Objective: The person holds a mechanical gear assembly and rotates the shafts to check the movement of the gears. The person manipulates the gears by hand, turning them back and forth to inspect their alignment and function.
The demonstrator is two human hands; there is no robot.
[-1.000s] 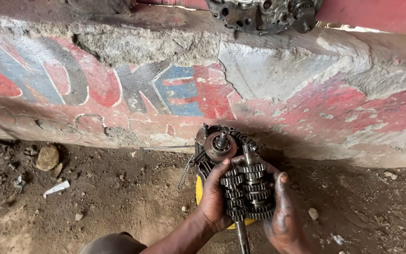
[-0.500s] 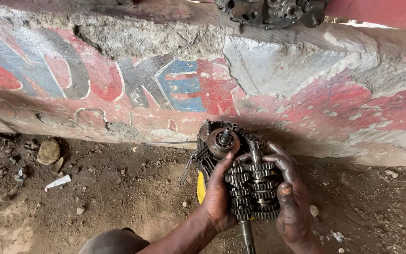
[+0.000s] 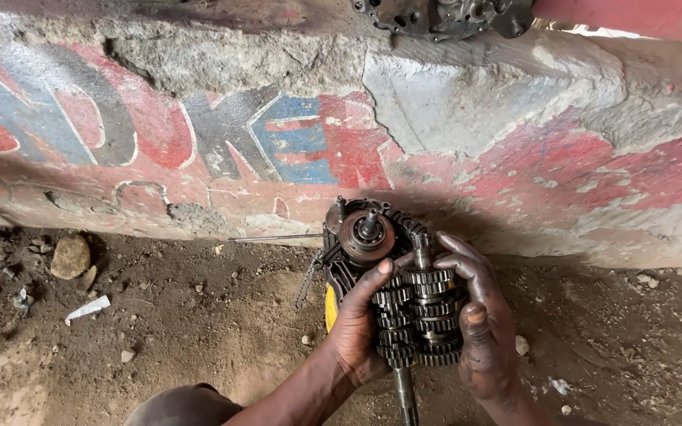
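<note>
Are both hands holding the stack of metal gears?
Yes, the left hand and right hand grip the dark greasy metal gear stack from both sides.

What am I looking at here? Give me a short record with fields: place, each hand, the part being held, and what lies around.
Place: dirt ground beside a low, chipped concrete wall painted red and blue
Left hand: left hand grips the left side of the greasy grey metal gear cluster
Right hand: right hand clasps its right side
Held part: stacked toothed gears on shafts, set against a dark engine casing
Around: brown stone, white scrap, another engine part on the wall top
</note>
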